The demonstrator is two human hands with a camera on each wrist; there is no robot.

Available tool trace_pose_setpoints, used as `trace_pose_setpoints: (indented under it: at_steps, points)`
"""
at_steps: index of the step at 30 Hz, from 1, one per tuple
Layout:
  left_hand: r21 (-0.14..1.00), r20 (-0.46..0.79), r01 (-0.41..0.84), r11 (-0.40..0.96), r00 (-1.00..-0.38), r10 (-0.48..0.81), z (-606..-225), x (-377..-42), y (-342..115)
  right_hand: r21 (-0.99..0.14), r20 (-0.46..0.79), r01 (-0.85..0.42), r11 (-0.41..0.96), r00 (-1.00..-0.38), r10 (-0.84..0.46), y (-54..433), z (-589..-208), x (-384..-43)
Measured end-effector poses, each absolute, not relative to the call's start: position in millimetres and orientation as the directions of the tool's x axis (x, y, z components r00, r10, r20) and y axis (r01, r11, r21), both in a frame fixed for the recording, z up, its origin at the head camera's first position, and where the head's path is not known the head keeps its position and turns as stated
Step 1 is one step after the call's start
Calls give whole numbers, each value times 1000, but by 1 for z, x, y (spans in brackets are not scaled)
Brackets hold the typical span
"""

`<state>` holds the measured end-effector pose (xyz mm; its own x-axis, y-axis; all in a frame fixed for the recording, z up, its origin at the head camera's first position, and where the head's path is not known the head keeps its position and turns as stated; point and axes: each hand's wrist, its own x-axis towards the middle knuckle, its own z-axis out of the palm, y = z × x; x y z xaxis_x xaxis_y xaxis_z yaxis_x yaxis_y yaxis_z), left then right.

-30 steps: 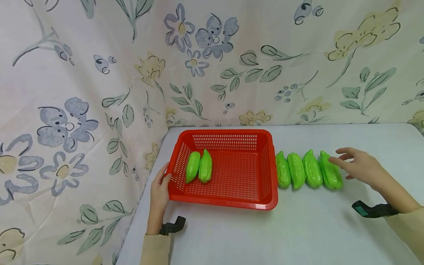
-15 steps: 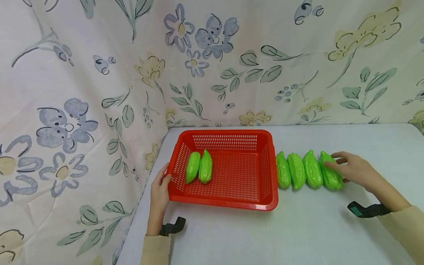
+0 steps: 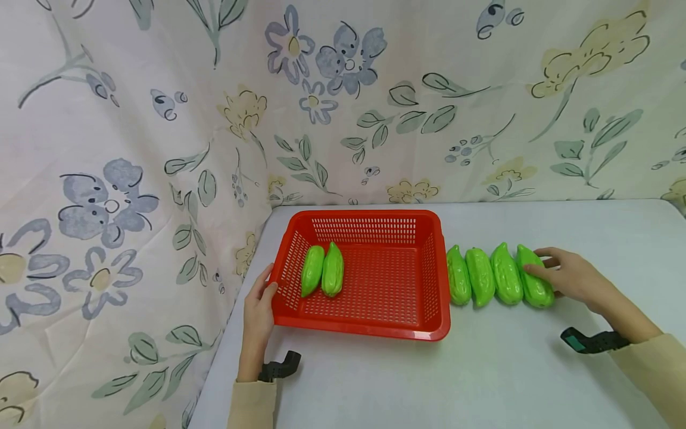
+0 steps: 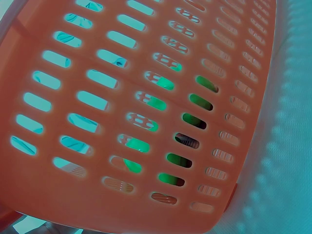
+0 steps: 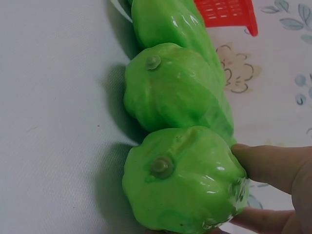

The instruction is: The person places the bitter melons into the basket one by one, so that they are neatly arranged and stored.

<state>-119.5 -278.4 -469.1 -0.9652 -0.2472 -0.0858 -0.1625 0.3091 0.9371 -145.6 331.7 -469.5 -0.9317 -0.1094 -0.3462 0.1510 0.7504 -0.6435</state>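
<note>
In the head view a red plastic basket (image 3: 370, 331) sits on the table, and my left hand (image 3: 259, 310) grips its left rim. Two green ridged bitter gourds (image 3: 332, 274) lie side by side inside, toward the left. Outside the basket's right side, several more stand in a row, among them one next to the wall (image 3: 458, 280). My right hand (image 3: 576, 279) holds the rightmost bitter gourd (image 3: 536, 287) with thumb and fingers on opposite sides; it still lies on the table. The right wrist view shows this gourd's blunt stem end (image 5: 190, 180) close up. Slotted basket wall (image 4: 122, 207) fills the left wrist view.
A white-covered table (image 3: 429, 387) lies beneath everything. Floral curtain (image 3: 407, 143) hangs along the back and the left side. Neighbouring bitter gourds (image 3: 505, 277) lie close against the held one.
My right hand has moved left and down onto the rightmost bitter gourd, and its thumb and fingers have closed about it. The left hand and basket have stayed put.
</note>
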Motion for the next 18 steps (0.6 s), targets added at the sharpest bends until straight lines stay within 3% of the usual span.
trace_pose_setpoints:
  at_steps: [18]
  points:
    - [943,-104,-172,285,-966,-238,-468,-120,-279,-663,-333,153,733,-937,-106,331,-467,-141]
